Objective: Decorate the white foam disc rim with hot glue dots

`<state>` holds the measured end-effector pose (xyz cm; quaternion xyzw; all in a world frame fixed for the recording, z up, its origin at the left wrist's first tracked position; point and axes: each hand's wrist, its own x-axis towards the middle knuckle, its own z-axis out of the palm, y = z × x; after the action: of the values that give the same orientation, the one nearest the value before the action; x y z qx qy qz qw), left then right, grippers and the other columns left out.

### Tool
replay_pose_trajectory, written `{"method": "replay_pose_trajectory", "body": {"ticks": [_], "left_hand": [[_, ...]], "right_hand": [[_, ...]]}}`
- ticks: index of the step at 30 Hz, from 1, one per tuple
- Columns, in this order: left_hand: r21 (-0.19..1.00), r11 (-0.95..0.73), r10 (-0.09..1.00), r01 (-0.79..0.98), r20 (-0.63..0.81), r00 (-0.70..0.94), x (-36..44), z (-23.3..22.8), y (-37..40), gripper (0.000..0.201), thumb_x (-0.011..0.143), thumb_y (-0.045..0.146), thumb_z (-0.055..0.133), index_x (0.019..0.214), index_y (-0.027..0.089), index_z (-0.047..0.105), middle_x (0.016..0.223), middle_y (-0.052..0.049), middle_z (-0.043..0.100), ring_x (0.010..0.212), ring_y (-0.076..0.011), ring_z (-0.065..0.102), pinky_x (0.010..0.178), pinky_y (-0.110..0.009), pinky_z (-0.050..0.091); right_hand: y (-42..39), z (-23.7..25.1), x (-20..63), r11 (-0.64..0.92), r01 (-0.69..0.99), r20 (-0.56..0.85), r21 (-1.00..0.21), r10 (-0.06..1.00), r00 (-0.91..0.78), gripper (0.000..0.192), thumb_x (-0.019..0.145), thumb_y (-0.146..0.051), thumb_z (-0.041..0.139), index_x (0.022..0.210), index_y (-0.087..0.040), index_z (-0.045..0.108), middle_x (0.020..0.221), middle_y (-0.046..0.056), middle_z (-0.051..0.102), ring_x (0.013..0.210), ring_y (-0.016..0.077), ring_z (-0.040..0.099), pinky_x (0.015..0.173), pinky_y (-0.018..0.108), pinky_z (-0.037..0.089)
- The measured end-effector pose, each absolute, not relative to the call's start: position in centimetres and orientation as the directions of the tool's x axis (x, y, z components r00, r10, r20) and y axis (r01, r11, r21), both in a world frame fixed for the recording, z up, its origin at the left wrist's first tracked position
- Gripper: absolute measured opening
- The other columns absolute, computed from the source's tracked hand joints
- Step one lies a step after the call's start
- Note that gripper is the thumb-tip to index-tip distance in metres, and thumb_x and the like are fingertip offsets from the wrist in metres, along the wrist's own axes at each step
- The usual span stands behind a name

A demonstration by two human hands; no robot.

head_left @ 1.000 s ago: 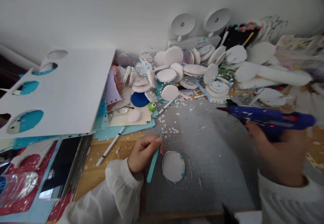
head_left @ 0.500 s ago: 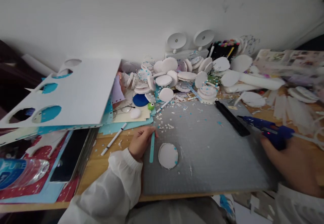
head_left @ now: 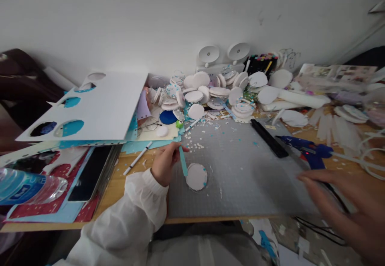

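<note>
Stick (head_left: pixel 183 164) btwn L fingers (head_left: pixel 173 148)

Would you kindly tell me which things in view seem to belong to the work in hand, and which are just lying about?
Likely in use:
teal strip, held in the left grip
white disc by the strip's lower end
blue glue gun, red light lit
grey mat

Apparently just lying about:
bottle
dark-screened device
eyeglasses
white board with holes

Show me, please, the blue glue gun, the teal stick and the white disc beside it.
Blue glue gun (head_left: pixel 313 150): head view, middle of its body.
Teal stick (head_left: pixel 183 162): head view, middle of its length.
White disc (head_left: pixel 196 177): head view, middle of its face.
</note>
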<state>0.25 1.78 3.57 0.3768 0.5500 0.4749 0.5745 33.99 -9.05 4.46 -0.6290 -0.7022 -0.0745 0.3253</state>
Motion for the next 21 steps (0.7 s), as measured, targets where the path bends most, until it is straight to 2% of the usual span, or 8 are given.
{"method": "replay_pose_trajectory", "body": {"ticks": [2, 7, 9, 12, 15, 18, 19, 21], "left_hand": [[0.955, 0.254, 0.962, -0.150, -0.266, -0.064, 0.9, 5.0, 1.2, 0.031, 0.071, 0.038, 0.058, 0.060, 0.011, 0.071, 0.045, 0.004, 0.035, 0.044, -0.0072, 0.030, 0.044, -0.023, 0.023], [0.973, 0.132, 0.983, -0.189, -0.152, -0.100, 2.9, 7.9, -1.0, 0.030, 0.074, 0.036, 0.059, 0.063, 0.012, 0.073, 0.044, 0.006, 0.029, 0.047, -0.0067, 0.027, 0.046, -0.022, 0.023], [0.975, 0.114, 0.989, -0.189, -0.130, -0.072, 3.5, 8.3, -1.7, 0.029, 0.076, 0.034, 0.059, 0.062, 0.013, 0.073, 0.045, 0.005, 0.034, 0.048, -0.0068, 0.029, 0.047, -0.022, 0.023], [0.992, 0.032, 0.996, -0.120, -0.041, -0.073, 3.9, 8.5, -2.1, 0.028, 0.078, 0.029, 0.058, 0.058, 0.014, 0.069, 0.047, 0.004, 0.040, 0.049, -0.0073, 0.033, 0.049, -0.022, 0.026], [0.997, -0.074, 0.995, -0.019, 0.073, -0.067, 4.1, 8.5, -1.9, 0.035, 0.080, 0.027, 0.057, 0.048, 0.014, 0.058, 0.046, 0.005, 0.038, 0.049, -0.0076, 0.034, 0.049, -0.022, 0.027], [0.994, -0.099, 0.995, 0.047, 0.100, -0.023, 4.4, 8.3, -1.4, 0.042, 0.083, 0.028, 0.055, 0.044, 0.015, 0.047, 0.046, 0.005, 0.034, 0.047, -0.0075, 0.031, 0.048, -0.022, 0.026], [0.991, -0.108, 0.994, 0.074, 0.108, 0.000, 4.4, 8.1, -1.1, 0.043, 0.085, 0.029, 0.054, 0.045, 0.015, 0.048, 0.046, 0.005, 0.035, 0.047, -0.0077, 0.032, 0.047, -0.022, 0.027], [0.970, -0.185, 0.983, 0.156, 0.179, 0.049, 4.0, 7.6, -0.5, 0.042, 0.088, 0.030, 0.050, 0.050, 0.015, 0.056, 0.048, 0.004, 0.039, 0.048, -0.0085, 0.036, 0.048, -0.022, 0.030]], "right_hand": [[-7.7, 6.2, 30.3, 0.457, 0.849, 0.592, -0.266, 0.773, -0.230, 0.010, 0.083, -0.026, 0.057, 0.092, -0.026, 0.060, 0.089, 0.006, 0.068, 0.082, 0.0222, 0.066, 0.080, 0.037, 0.050], [-3.3, 7.4, 22.5, 0.792, 0.538, 0.669, -0.290, 0.570, -0.478, 0.023, 0.082, -0.014, 0.059, 0.104, -0.017, 0.055, 0.097, 0.009, 0.065, 0.091, 0.0202, 0.062, 0.081, 0.035, 0.050], [-1.7, 7.1, 20.5, 0.859, 0.437, 0.694, -0.267, 0.486, -0.531, 0.025, 0.083, -0.017, 0.058, 0.108, -0.015, 0.053, 0.100, 0.011, 0.063, 0.093, 0.0207, 0.060, 0.079, 0.034, 0.052], [-0.1, 6.7, 19.0, 0.910, 0.384, 0.802, -0.153, 0.341, -0.490, 0.016, 0.085, -0.015, 0.055, 0.101, -0.017, 0.053, 0.092, 0.009, 0.062, 0.083, 0.0184, 0.058, 0.072, 0.032, 0.052], [0.5, 6.4, 18.8, 0.908, 0.415, 0.843, -0.054, 0.264, -0.468, 0.016, 0.083, -0.012, 0.057, 0.098, -0.017, 0.055, 0.091, 0.009, 0.061, 0.085, 0.0187, 0.058, 0.076, 0.034, 0.053], [0.7, 6.1, 19.4, 0.925, 0.372, 0.826, 0.080, 0.147, -0.545, 0.019, 0.082, -0.008, 0.058, 0.100, -0.015, 0.057, 0.095, 0.011, 0.063, 0.091, 0.0202, 0.060, 0.080, 0.034, 0.054], [0.9, 6.0, 19.7, 0.929, 0.361, 0.828, 0.081, 0.139, -0.543, 0.021, 0.082, -0.007, 0.058, 0.101, -0.015, 0.057, 0.095, 0.010, 0.064, 0.090, 0.0196, 0.060, 0.079, 0.033, 0.055], [1.5, 5.5, 20.1, 0.916, 0.396, 0.864, -0.056, 0.243, -0.440, 0.023, 0.081, -0.007, 0.059, 0.101, -0.019, 0.056, 0.093, 0.008, 0.065, 0.086, 0.0178, 0.062, 0.074, 0.032, 0.055]]}}
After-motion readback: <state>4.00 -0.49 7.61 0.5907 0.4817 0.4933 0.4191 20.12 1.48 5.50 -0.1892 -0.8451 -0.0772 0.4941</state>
